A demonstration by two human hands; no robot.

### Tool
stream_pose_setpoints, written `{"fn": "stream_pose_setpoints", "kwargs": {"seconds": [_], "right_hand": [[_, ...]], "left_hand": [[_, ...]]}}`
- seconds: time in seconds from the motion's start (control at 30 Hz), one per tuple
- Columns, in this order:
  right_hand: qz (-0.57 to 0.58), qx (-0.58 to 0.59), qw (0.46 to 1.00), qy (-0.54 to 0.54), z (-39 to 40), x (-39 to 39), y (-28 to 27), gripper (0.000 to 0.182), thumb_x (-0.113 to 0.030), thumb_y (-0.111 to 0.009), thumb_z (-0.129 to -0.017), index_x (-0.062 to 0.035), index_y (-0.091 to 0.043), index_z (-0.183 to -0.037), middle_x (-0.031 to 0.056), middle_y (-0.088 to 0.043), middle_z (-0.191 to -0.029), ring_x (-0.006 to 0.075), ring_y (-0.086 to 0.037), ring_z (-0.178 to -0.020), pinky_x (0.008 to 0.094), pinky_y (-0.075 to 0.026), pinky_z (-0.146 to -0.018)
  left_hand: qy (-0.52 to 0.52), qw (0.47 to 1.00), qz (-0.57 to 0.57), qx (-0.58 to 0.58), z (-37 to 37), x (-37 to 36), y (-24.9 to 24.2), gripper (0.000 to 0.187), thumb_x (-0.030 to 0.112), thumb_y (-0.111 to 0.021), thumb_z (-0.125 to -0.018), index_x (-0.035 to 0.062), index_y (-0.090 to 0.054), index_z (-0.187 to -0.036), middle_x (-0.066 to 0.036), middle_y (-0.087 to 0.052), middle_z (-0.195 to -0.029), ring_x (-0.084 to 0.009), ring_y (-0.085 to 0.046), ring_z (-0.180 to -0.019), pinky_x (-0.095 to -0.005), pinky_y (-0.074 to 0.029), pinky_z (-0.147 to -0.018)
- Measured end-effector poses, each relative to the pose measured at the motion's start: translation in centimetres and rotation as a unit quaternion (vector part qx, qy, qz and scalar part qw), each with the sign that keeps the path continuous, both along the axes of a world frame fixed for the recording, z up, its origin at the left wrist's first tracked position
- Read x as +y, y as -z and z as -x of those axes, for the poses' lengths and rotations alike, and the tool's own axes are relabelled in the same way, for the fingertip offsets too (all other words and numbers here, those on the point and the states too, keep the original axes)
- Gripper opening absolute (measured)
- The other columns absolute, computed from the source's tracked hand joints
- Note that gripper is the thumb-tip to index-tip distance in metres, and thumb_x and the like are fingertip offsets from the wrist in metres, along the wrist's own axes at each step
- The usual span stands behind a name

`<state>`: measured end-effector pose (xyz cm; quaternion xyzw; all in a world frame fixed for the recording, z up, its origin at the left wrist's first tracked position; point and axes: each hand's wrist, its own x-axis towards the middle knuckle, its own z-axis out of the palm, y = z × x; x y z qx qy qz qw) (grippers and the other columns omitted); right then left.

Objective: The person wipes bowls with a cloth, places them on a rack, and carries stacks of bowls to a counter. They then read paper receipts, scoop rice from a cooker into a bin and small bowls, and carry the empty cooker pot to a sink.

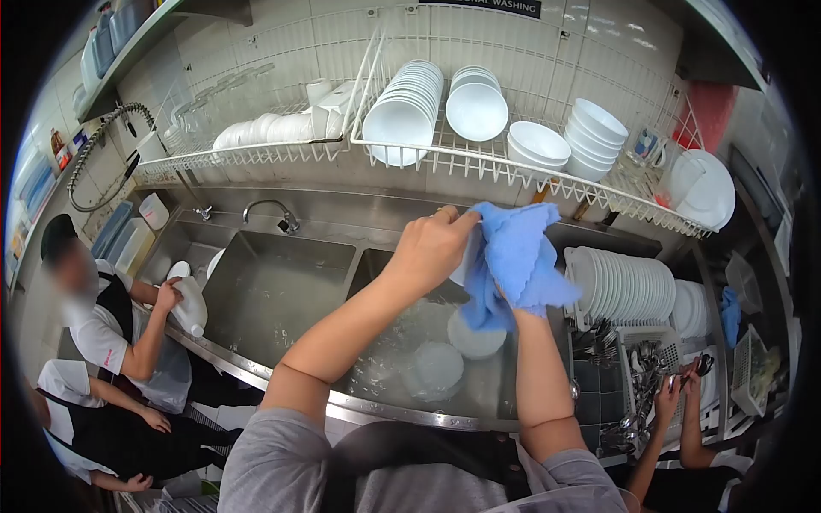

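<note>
My left hand (434, 246) is closed, raised over the sink, with its fingers gripping the rim of a white dish (464, 263). Most of that dish is hidden behind a blue cloth (517, 256). The cloth drapes over my right hand (506, 301), covering its fingers, and is pressed against the dish. Below, in the water of the right sink basin (359, 286), lie a white bowl (477, 335) and another round white dish (434, 369).
A wire rack (479, 162) above holds stacked white bowls (399, 120). Plates (629, 286) stand in a row at right, beside a cutlery basket (671, 338) and a person's hands (670, 395) with spoons. Left, a person (128, 325) holds a white jug (190, 303) near the faucet (272, 214).
</note>
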<state>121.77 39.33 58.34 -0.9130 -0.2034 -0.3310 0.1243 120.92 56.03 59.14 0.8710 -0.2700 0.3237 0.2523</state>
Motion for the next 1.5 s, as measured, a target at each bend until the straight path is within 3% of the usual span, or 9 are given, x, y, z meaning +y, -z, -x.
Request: {"fn": "stream_pose_setpoints", "kwargs": {"seconds": [0.1, 0.2, 0.33, 0.47, 0.53, 0.67, 0.87, 1.13, 1.5], "right_hand": [[0.098, 0.045, 0.993, 0.05, -1.2, -1.5, 2.3, 0.018, -0.013, -0.069, -0.082, -0.0048, -0.065, -0.097, 0.0112, -0.065, -0.094, 0.0246, -0.065, -0.086, 0.0384, -0.052, -0.075], [-0.451, 0.058, 0.889, -0.057, -2.9, -2.4, 8.4, 0.016, -0.007, -0.063, -0.085, -0.0033, -0.064, -0.1, 0.0083, -0.063, -0.09, 0.0196, -0.062, -0.08, 0.0318, -0.051, -0.071], [-0.378, 0.009, 0.924, -0.056, 0.6, 1.1, 5.4, 0.025, -0.011, -0.067, -0.086, -0.0034, -0.063, -0.11, 0.0066, -0.063, -0.093, 0.0183, -0.061, -0.084, 0.0291, -0.051, -0.074], [-0.785, 0.22, 0.577, -0.046, 0.7, 2.5, 13.5, 0.041, -0.021, -0.072, -0.087, -0.0041, -0.058, -0.122, 0.0095, -0.064, -0.108, 0.0208, -0.062, -0.092, 0.0331, -0.05, -0.081], [-0.795, 0.215, 0.567, -0.012, -1.6, 1.2, 20.2, 0.05, -0.029, -0.074, -0.087, -0.0016, -0.058, -0.126, 0.0109, -0.066, -0.113, 0.0228, -0.063, -0.097, 0.0364, -0.049, -0.088], [-0.39, 0.128, 0.912, 0.018, 5.9, -3.4, 7.0, 0.031, -0.027, -0.071, -0.09, -0.0006, -0.069, -0.107, 0.011, -0.069, -0.101, 0.0228, -0.063, -0.093, 0.0345, -0.048, -0.088], [-0.44, 0.111, 0.891, 0.0, 8.2, -4.4, 6.4, 0.018, -0.016, -0.067, -0.092, -0.0001, -0.071, -0.098, 0.0109, -0.068, -0.093, 0.0207, -0.064, -0.088, 0.0325, -0.05, -0.082], [-0.441, 0.17, 0.879, -0.063, 9.3, -4.3, 8.5, 0.016, -0.017, -0.065, -0.093, -0.0022, -0.068, -0.1, 0.0066, -0.069, -0.089, 0.016, -0.065, -0.083, 0.0297, -0.051, -0.075], [-0.534, 0.183, 0.821, -0.086, 7.4, -0.6, 9.9, 0.017, -0.017, -0.067, -0.093, -0.0022, -0.07, -0.099, 0.0078, -0.066, -0.094, 0.0185, -0.063, -0.088, 0.0305, -0.049, -0.082]], "left_hand": [[0.005, 0.992, 0.022, 0.126, -0.6, -0.8, 1.6, 0.03, -0.003, -0.057, -0.079, -0.0015, -0.063, -0.109, -0.026, -0.065, -0.089, -0.0453, -0.063, -0.083, -0.0504, -0.052, -0.068], [0.038, 0.984, 0.116, 0.131, -0.1, -2.6, 3.7, 0.03, -0.003, -0.055, -0.081, -0.0033, -0.057, -0.111, -0.03, -0.064, -0.089, -0.0496, -0.06, -0.088, -0.0536, -0.048, -0.074], [0.029, 0.965, 0.224, 0.131, -0.2, -5.4, 6.7, 0.028, -0.002, -0.053, -0.086, -0.0035, -0.052, -0.114, -0.032, -0.062, -0.098, -0.0506, -0.059, -0.094, -0.053, -0.047, -0.082], [0.023, 0.97, 0.219, 0.1, -0.9, -5.6, 9.0, 0.035, -0.004, -0.053, -0.086, -0.0012, -0.052, -0.12, -0.028, -0.061, -0.106, -0.05, -0.059, -0.098, -0.0528, -0.048, -0.084], [0.037, 0.981, 0.182, 0.051, -0.4, -5.2, 9.3, 0.044, -0.007, -0.053, -0.08, 0.0018, -0.054, -0.124, -0.025, -0.061, -0.108, -0.0477, -0.06, -0.098, -0.0519, -0.05, -0.082], [0.075, 0.991, 0.106, -0.041, -0.1, -4.0, 3.3, 0.052, -0.011, -0.053, -0.073, 0.0053, -0.059, -0.122, -0.022, -0.061, -0.108, -0.0421, -0.063, -0.093, -0.0451, -0.056, -0.072], [0.012, 0.979, 0.134, -0.151, -9.0, -6.5, -11.4, 0.027, 0.004, -0.058, -0.087, -0.0032, -0.061, -0.113, -0.025, -0.065, -0.096, -0.0414, -0.065, -0.089, -0.0458, -0.051, -0.081], [-0.027, 0.965, -0.048, 0.255, -19.0, -8.0, -15.8, 0.034, 0.013, -0.066, -0.083, -0.0067, -0.059, -0.111, -0.024, -0.069, -0.084, -0.0349, -0.069, -0.061, -0.0444, -0.056, -0.07], [-0.172, 0.944, -0.257, -0.112, -21.5, 0.2, -13.5, 0.013, 0.0, -0.063, -0.077, 0.0008, -0.069, -0.089, -0.021, -0.07, -0.09, -0.0367, -0.07, -0.088, -0.0424, -0.057, -0.07]]}}
